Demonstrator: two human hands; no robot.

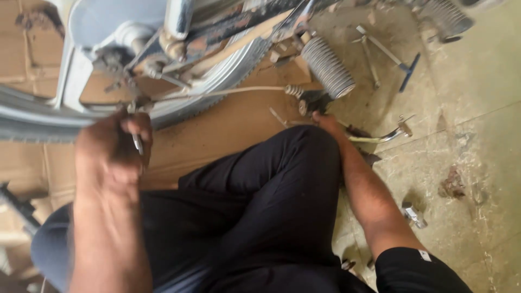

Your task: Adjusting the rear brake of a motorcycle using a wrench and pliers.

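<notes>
My left hand (pixel 111 146) is raised near the rear of a motorcycle and grips a small metal tool (pixel 137 142) just below the wheel hub (pixel 122 51); the hand is blurred. My right hand (pixel 325 122) reaches past my bent knee in dark trousers (pixel 271 184) toward the ribbed footpeg (pixel 327 66) and a black fitting (pixel 312 102) at the end of a spring and rod. My knee hides most of its fingers, so what they hold is unclear.
The rear wheel rim and sprocket (pixel 217 81) sit over flattened cardboard (pixel 228 125). A T-handle wrench (pixel 388 54) and a bent lever (pixel 382 135) lie on the stained concrete floor. A small metal part (pixel 414 214) lies by my right forearm.
</notes>
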